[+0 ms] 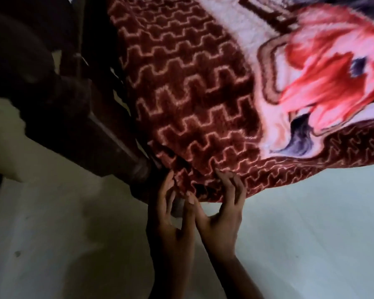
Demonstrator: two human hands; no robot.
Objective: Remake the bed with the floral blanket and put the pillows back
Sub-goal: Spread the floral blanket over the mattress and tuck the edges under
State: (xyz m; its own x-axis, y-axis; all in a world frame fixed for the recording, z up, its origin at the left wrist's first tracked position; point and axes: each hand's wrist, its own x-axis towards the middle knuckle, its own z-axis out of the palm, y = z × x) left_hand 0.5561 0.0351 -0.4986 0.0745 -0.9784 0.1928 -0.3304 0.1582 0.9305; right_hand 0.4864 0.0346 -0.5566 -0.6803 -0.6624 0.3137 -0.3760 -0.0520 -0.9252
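The floral blanket (203, 100), dark red with a cream zigzag border and a large pink-red flower, hangs over the corner of the bed. Both hands are at its lowest corner. My left hand (171, 214) reaches up with its fingers almost straight, its fingertips touch the hem beside the bed leg, and its thumb lies just under the hem. My right hand (222, 212) is close beside it with bent fingers pressed on the hem and its thumb below the edge. No pillows are in view.
The dark wooden bed frame (78, 117) and its turned leg (138, 169) run diagonally on the left, right next to my left hand. A pale floor (311, 234) spreads below and to the right. The picture is dim and blurred.
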